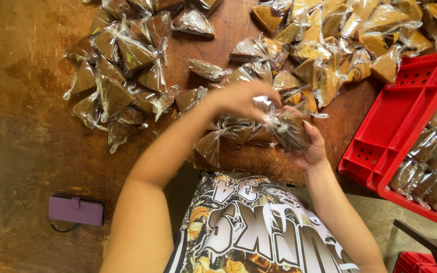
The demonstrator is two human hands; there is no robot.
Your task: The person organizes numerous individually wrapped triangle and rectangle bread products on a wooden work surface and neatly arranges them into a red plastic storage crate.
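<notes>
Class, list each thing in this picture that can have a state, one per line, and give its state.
Right hand: closed around a wrapped brown piece.
Left hand: pinching the wrapper's top.
Red crate: open, holding wrapped pieces.
Purple wallet case: shut, lying flat.
Dark wrapped triangles: bagged, heaped on the table.
Lighter wrapped triangles: bagged, piled by the crate.
</notes>
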